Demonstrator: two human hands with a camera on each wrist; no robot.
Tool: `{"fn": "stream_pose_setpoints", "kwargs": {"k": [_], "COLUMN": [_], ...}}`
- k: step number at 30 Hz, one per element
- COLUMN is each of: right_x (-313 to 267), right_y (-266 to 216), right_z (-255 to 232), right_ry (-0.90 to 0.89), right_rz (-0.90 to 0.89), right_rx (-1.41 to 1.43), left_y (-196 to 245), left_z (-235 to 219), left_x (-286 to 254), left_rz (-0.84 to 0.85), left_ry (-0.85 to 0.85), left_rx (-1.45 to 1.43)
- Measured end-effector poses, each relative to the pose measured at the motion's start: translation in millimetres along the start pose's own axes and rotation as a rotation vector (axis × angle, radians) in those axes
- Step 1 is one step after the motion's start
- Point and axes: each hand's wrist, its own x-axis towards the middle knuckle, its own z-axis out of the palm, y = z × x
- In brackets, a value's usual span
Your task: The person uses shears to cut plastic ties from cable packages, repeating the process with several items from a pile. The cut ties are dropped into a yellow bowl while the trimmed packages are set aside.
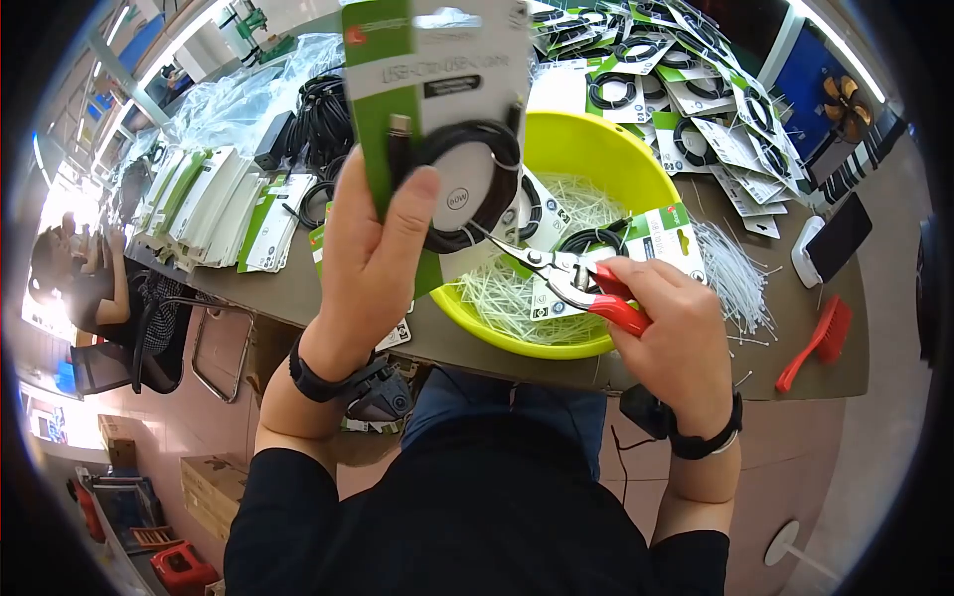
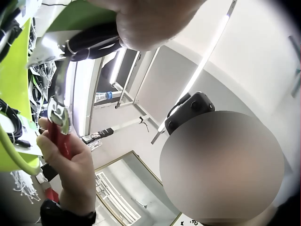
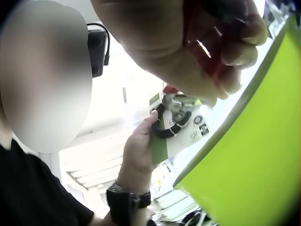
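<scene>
The left hand [image 1: 373, 238] holds up a green and white cable card [image 1: 467, 50], its thumb over a coiled black cable [image 1: 502, 189] fastened to the front. Red-handled pliers or cutters [image 1: 576, 278] are gripped in the right hand [image 1: 676, 328], their narrow tips at the lower edge of the coil. In the left wrist view, the tool's metal head [image 2: 59, 110] reaches up to the cable and a thin white tie. Below both hands stands a yellow-green basin [image 1: 646, 164] holding many white tie pieces and carded cables.
Carded cables [image 1: 696, 139] are heaped at the back right; more cards [image 1: 199, 199] stand in a row at left. White cable ties [image 1: 735, 278], a red brush [image 1: 820, 338] and a phone on a stand [image 1: 845, 238] lie right. Another person [image 1: 94, 288] sits far left.
</scene>
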Motion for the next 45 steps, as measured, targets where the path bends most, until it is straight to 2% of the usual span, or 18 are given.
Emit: {"fn": "stream_pose_setpoints", "kwargs": {"k": [3, 6, 7, 10, 15, 17, 18, 20, 23, 26, 29, 30, 32, 34, 35, 37, 41, 45], "right_x": [2, 10, 11, 17, 14, 14, 13, 11, 10, 6, 5, 4, 3, 5, 5, 4, 2, 0], "right_y": [6, -12, -16, -26, -26, -26, -25, -22, -2, 24, 26, 27, 25, 23, 22, 22, 22, 26], "right_z": [4, 11, 12, 17, 28, 31, 32, 26, 16, 15, 16, 17, 21, 24, 25, 25, 21, 22], "right_ry": [-0.025, 0.265, 0.272, 0.343, 0.394, 0.416, 0.425, 0.404, 0.375, 0.262, 0.288, 0.301, 0.309, 0.340, 0.342, 0.350, 0.351, 0.371], "right_rz": [0.016, -0.026, -0.022, -0.259, -0.269, -0.203, -0.167, -0.107, 0.007, 0.045, 0.020, 0.005, 0.012, 0.015, 0.013, 0.043, 0.065, 0.082], "right_rx": [0.280, 0.399, 0.388, 0.195, 0.058, 0.083, 0.096, 0.130, 0.190, 0.222, 0.201, 0.185, 0.213, 0.257, 0.254, 0.280, 0.326, 0.433], "left_y": [5, 11, 11, 10, 4, 0, -3, -22, -12, -46, -61, -49, -16, -21, -28, -49, -75, -48], "left_z": [1, 19, 24, 35, 34, 29, 27, -14, -64, -120, -134, -124, -81, -46, -31, -10, -1, -3], "left_x": [2, -1, -2, -7, -13, -12, -12, -11, -7, -15, -16, -8, 19, 34, 40, 49, 60, 71], "left_rz": [-0.059, -0.223, -0.222, -0.276, -0.286, -0.346, -0.379, -0.169, -0.282, -0.468, -0.248, -0.254, 0.031, 0.218, 0.221, 0.432, 0.548, 0.546], "left_ry": [0.026, 0.036, 0.027, 0.021, 0.007, 0.124, 0.183, 0.224, 0.342, 0.165, 0.148, 0.146, -0.296, -0.539, -0.537, -0.917, -0.964, -0.992], "left_rx": [-0.130, -0.471, -0.480, -0.418, -0.372, -0.420, -0.443, -0.034, -0.314, -0.211, 0.752, 0.755, 0.930, 1.004, 1.002, 1.203, 1.367, 1.214]}}
